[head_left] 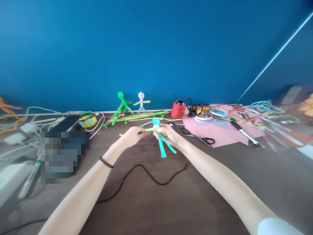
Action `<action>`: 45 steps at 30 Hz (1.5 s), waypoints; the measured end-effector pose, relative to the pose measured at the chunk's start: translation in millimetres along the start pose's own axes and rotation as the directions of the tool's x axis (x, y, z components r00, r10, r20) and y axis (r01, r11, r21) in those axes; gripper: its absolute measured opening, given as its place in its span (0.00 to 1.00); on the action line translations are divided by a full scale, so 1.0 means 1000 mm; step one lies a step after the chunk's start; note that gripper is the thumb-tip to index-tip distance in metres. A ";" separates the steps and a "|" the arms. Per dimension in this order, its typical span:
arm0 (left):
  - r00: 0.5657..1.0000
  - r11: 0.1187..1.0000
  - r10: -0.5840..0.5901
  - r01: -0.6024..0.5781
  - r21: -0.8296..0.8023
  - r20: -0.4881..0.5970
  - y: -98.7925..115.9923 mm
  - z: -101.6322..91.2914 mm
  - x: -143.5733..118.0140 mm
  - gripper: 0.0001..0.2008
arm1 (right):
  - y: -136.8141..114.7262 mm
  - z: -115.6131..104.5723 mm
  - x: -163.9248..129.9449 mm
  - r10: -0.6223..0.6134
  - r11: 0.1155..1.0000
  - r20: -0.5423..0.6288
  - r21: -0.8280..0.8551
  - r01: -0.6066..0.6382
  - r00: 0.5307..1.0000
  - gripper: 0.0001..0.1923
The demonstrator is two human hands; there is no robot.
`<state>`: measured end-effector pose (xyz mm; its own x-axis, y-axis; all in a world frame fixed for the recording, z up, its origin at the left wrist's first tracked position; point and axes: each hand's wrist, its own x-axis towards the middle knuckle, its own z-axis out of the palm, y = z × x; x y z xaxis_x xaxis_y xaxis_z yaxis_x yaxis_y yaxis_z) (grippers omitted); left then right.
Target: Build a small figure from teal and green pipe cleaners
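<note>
Between my hands, above the middle of the table, is a pipe cleaner figure (pixel 156 121) with a coiled turquoise head and long turquoise strands hanging down. A light green pipe cleaner (pixel 150 130) runs sideways across it below the head. My left hand (pixel 135 134) is closed, its fingertips pinching the green piece on the left side. My right hand (pixel 171 134) is closed around the figure's body just under the head. Two finished-looking pipe cleaner figures, one green (pixel 121 95) and one pink and pale (pixel 141 95), stand against the blue wall behind.
Loose green pipe cleaners (pixel 137 117) lie along the wall. To the right are a red thread spool (pixel 178 109), black-handled scissors (pixel 199 137), pink paper (pixel 220 132) and a marker (pixel 245 133). A black cord (pixel 156 181) curves across the table. Cables and a yellow object (pixel 87 121) lie left.
</note>
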<state>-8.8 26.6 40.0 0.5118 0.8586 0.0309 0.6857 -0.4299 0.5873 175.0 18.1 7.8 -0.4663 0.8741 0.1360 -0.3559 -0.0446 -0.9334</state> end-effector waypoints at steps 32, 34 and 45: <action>0.982 0.960 0.153 -0.121 0.253 -0.113 0.002 -0.002 0.000 0.13 | 0.010 -0.010 0.002 0.075 0.940 -0.012 -0.334 -0.074 0.997 0.04; 0.985 0.964 0.125 -0.092 0.248 -0.120 0.000 -0.001 0.000 0.14 | 0.011 -0.009 0.002 0.086 0.963 -0.010 -0.255 -0.085 0.996 0.04; 0.997 0.995 0.032 -0.025 0.093 -0.067 -0.002 0.004 0.002 0.17 | 0.005 0.000 -0.001 0.093 0.996 0.002 -0.005 -0.093 0.996 0.08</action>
<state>-7.2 27.6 35.1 0.4973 0.8613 0.1040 0.7177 -0.4758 0.5085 173.6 17.6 2.6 -0.4987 0.8654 0.0491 -0.3066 -0.1232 -0.9438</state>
